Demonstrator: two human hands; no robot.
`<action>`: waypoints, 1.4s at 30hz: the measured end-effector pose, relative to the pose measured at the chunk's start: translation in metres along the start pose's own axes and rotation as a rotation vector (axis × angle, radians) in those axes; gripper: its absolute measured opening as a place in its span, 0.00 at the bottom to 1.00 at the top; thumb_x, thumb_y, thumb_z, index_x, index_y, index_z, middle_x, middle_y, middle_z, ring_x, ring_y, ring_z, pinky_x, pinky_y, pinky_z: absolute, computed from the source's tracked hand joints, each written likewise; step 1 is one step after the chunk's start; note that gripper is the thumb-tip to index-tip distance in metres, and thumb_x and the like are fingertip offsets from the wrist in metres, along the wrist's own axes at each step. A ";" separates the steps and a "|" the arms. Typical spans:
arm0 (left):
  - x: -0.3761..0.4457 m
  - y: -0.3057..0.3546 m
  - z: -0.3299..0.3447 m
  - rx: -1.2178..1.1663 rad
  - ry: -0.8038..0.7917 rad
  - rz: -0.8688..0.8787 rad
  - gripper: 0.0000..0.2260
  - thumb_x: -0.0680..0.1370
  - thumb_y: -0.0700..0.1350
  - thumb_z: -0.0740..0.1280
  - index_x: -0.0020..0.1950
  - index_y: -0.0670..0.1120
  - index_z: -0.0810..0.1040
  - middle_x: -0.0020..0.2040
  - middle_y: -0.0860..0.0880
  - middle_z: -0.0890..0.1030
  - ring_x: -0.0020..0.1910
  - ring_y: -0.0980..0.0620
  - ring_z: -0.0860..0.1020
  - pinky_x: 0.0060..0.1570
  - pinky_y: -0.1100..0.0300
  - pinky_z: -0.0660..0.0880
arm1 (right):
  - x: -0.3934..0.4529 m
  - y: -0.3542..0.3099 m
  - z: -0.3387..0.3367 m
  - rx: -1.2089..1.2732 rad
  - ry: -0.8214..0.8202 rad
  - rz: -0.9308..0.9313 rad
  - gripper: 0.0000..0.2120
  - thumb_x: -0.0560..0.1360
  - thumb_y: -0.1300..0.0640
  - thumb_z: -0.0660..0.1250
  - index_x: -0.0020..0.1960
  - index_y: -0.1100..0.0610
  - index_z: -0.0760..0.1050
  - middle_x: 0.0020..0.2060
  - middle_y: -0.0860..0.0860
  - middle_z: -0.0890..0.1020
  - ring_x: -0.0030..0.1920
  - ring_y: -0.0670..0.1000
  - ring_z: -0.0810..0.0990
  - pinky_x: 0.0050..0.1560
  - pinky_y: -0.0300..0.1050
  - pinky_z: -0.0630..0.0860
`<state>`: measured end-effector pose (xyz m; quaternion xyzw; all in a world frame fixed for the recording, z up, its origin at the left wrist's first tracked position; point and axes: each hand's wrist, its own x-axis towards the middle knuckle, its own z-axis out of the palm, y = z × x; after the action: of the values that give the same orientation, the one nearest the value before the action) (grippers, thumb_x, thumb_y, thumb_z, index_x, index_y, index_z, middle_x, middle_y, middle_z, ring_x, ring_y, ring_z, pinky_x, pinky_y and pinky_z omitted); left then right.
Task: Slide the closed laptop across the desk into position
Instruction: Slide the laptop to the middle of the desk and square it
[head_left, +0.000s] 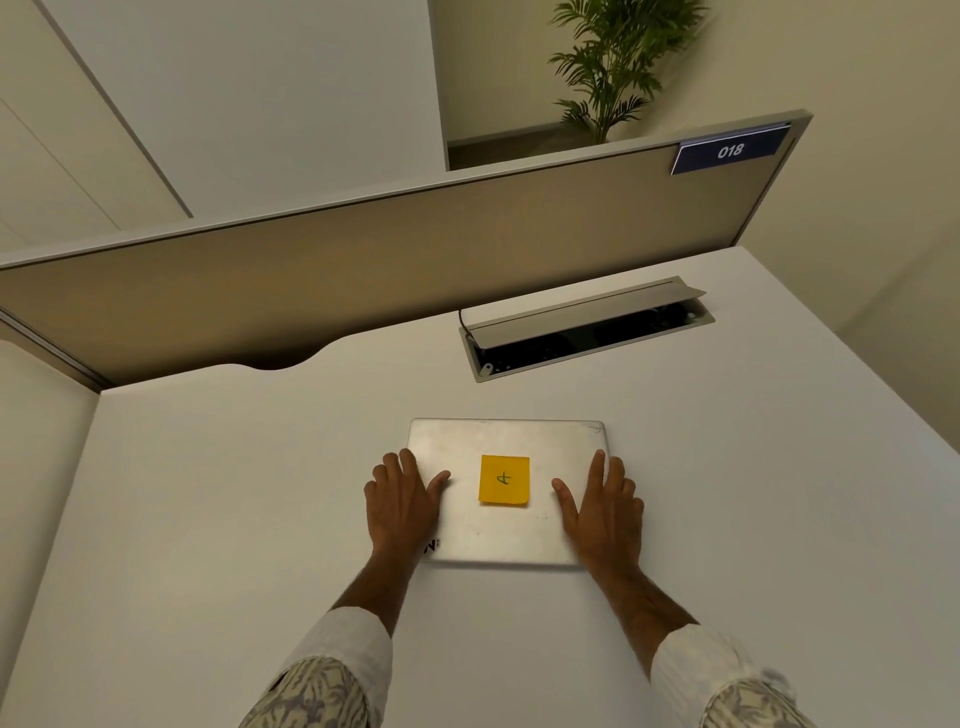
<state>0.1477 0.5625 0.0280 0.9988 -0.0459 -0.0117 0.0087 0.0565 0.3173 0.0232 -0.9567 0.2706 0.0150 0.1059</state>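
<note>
From the head view, a closed, flat silver metal laptop lay near the middle of the white bench, its long edges roughly parallel to the near side. A square yellow sticky note with a handwritten mark sat at the centre of its lid. The left hand lay flat with fingers spread over the laptop's left edge, thumb on the lid and outer fingers hanging past the edge over the bench. The right hand mirrored it on the right edge, palm down, fingers apart, thumb pointing toward the note; neither hand curled around anything. Both forearms showed rolled white cuffs over patterned sleeves.

Bare bench surface lay open to the left, to the right and in front of the laptop's near edge. Beyond its far edge, a grey cable tray with its lid flipped up was recessed in the bench, well apart from the laptop. A beige partition panel closed off the far side, bearing a blue "018" tag, with a green palm plant behind it.
</note>
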 end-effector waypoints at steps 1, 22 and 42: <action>-0.001 0.000 0.000 -0.022 -0.014 -0.036 0.30 0.80 0.67 0.56 0.64 0.41 0.71 0.52 0.44 0.76 0.48 0.45 0.76 0.45 0.52 0.73 | 0.001 0.000 0.000 0.010 -0.004 0.018 0.40 0.78 0.32 0.53 0.77 0.60 0.58 0.70 0.61 0.70 0.60 0.60 0.75 0.54 0.56 0.78; 0.016 0.024 -0.005 -0.457 -0.101 -0.493 0.43 0.70 0.76 0.62 0.59 0.36 0.72 0.56 0.39 0.76 0.57 0.39 0.76 0.57 0.46 0.73 | 0.023 -0.006 0.007 0.180 -0.049 0.168 0.54 0.69 0.22 0.57 0.77 0.63 0.52 0.65 0.58 0.68 0.61 0.59 0.73 0.51 0.55 0.81; -0.008 -0.015 -0.008 -0.653 -0.070 -0.422 0.39 0.69 0.76 0.63 0.71 0.54 0.62 0.52 0.48 0.83 0.51 0.44 0.82 0.44 0.54 0.72 | 0.056 -0.019 -0.017 0.216 -0.114 -0.064 0.52 0.67 0.21 0.56 0.79 0.51 0.45 0.69 0.57 0.64 0.62 0.57 0.75 0.55 0.54 0.82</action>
<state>0.1416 0.5779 0.0360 0.9300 0.1665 -0.0612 0.3219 0.1133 0.3009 0.0389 -0.9455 0.2333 0.0365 0.2242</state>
